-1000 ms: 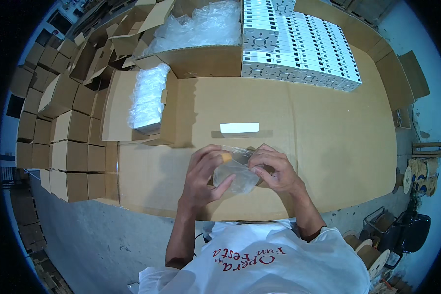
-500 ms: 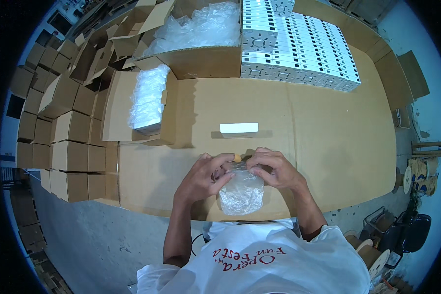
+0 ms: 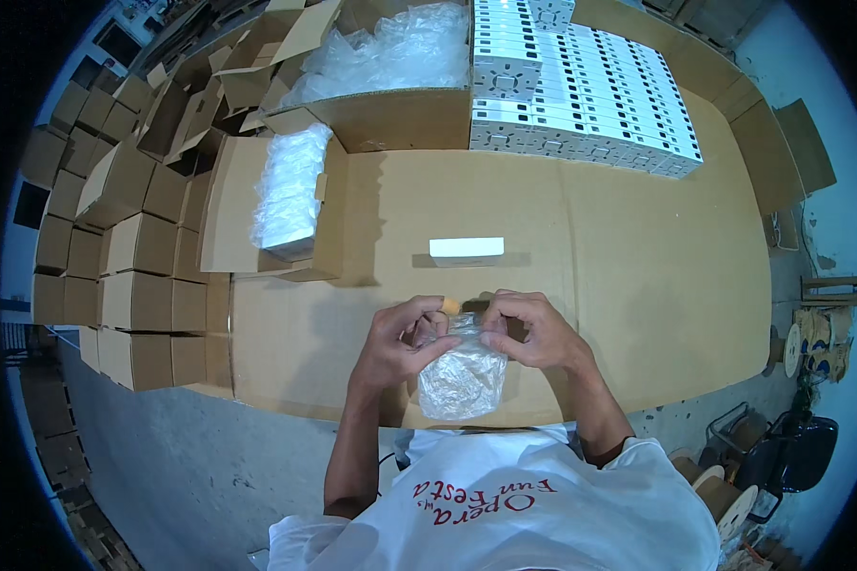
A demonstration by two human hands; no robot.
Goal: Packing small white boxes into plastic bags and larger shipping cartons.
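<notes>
Both hands meet just above the near edge of the cardboard-covered surface [image 3: 638,314], working the mouth of a clear plastic bag [image 3: 462,376] that hangs down between them toward the person's chest. The left hand [image 3: 405,341] pinches the bag's upper left edge with thumb and fingers curled in; the right hand [image 3: 533,330] pinches the upper right edge in the same way, the two sets of fingertips nearly touching. A small orange-tan piece [image 3: 452,305] shows just above the bag's mouth between the thumbs — whether it is going in or is already partly inside cannot be told. By my judgement the bagging is at its middle: the bag is open and held, something pale seems to fill its lower part, but the mouth is not yet closed. Just beyond the hands lies a single small white box [image 3: 467,250], alone and well apart from the bag. Farther out and to the right stand rows of white boxes [image 3: 581,95]; farther out and straight ahead is an open carton of clear bags [image 3: 390,57], and to the left beyond the hands a smaller carton with a stack of plastic sleeves [image 3: 290,186]. Folded brown cartons [image 3: 133,247] are piled far left — nothing lies between the hands and the white box
</notes>
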